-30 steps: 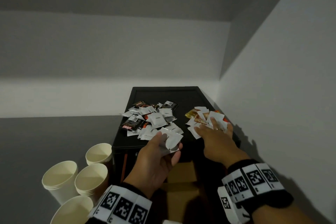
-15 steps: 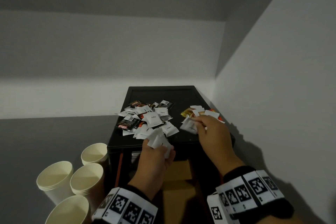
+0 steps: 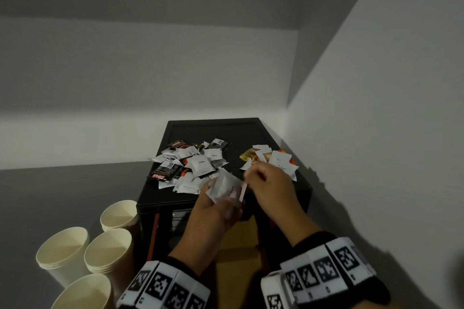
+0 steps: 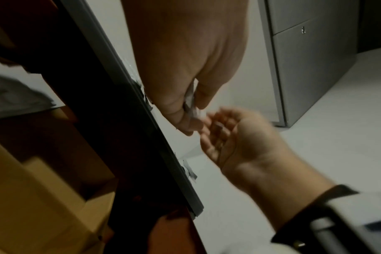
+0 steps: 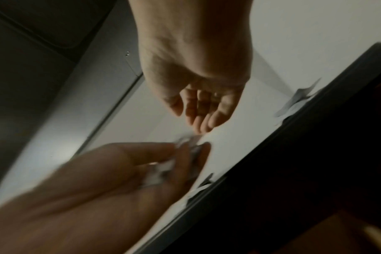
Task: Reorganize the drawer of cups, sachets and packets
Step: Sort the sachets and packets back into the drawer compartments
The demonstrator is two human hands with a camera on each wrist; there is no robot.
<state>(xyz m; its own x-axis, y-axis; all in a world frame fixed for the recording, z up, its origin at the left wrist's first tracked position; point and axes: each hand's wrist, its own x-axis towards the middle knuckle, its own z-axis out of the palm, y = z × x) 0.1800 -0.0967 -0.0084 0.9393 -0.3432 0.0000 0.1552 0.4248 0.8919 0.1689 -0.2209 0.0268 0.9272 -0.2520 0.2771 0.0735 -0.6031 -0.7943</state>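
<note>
Left hand: the left hand [image 3: 216, 206] is raised at the front edge of the black cabinet [image 3: 251, 133], thumb and fingers curled round a small bunch of white sachets [image 3: 224, 187] that fan out above its knuckles.
Right hand: the right hand [image 3: 272, 184] is just beside the left, its fingertips at the right edge of the bunch. From the right wrist its fingers [image 5: 203, 111] look loosely bent with the palm showing; a thin pale strip stands between the two hands, and I cannot tell whether the right hand is pinching it.
Big pile: a loose heap of sachets [image 3: 193, 165], white ones mixed with black and red packets, lies on the left half of the cabinet top, just behind the left hand.
Small pile: a smaller heap [image 3: 273, 160] of white, gold and orange sachets lies on the right half, behind the right hand, apart from the big pile.
Cups: four stacks of paper cups [image 3: 108, 251] stand upright on the floor left of the cabinet, close together.
Below the hands: a brown cardboard box [image 3: 238, 253] sits low in front of the cabinet.
</note>
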